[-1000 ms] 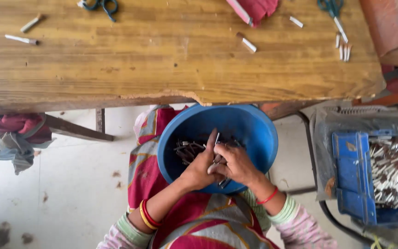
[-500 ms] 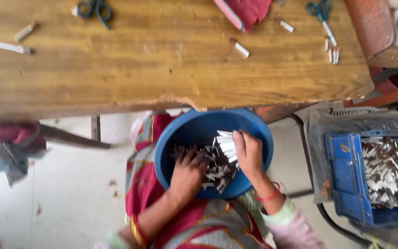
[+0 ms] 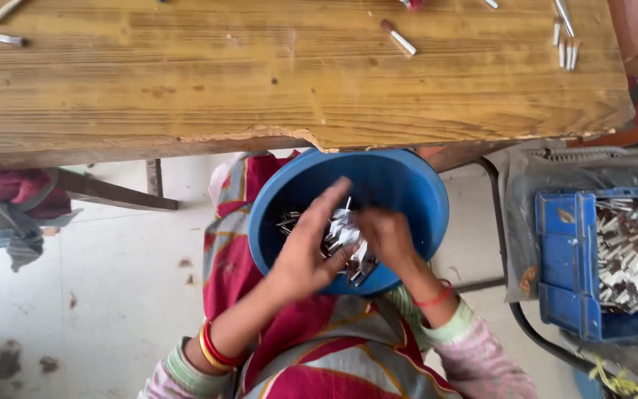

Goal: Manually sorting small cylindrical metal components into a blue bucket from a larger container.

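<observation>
- Head view looks straight down on a round blue plastic bowl [image 3: 407, 185] resting in the person's lap, just under the chipped near edge of a worn yellow wooden tabletop [image 3: 186, 81].
- Inside the bowl lies a heap of small silvery metal pieces [image 3: 341, 236]; some spread toward 9 o'clock of the bowl's floor.
- Left hand [image 3: 308, 251] reaches into the bowl from 7 o'clock, fingers stretched out and pressed against the side of the heap, cupping it rather than clenched.
- Right hand [image 3: 385, 236] comes in from 5 o'clock, fingers curled down onto the same bunch of pieces; whether it truly grips any cannot be told.
- The two hands face each other with the silvery bunch between them.
- Red and yellow bangles [image 3: 215, 347] ring the left wrist; a thin red band [image 3: 433, 298] circles the right wrist.
- At 3 o'clock of the bowl, well apart, stands a blue plastic crate [image 3: 566, 281] filled with similar shiny metal pieces.
- On the tabletop at 12 o'clock lies a short white stick with a brown tip [image 3: 399, 38]; several thin white sticks [image 3: 566, 53] lie at 1 o'clock.
- A bundle of red and grey cloth [image 3: 12, 210] hangs at 9 o'clock, under the tabletop.
</observation>
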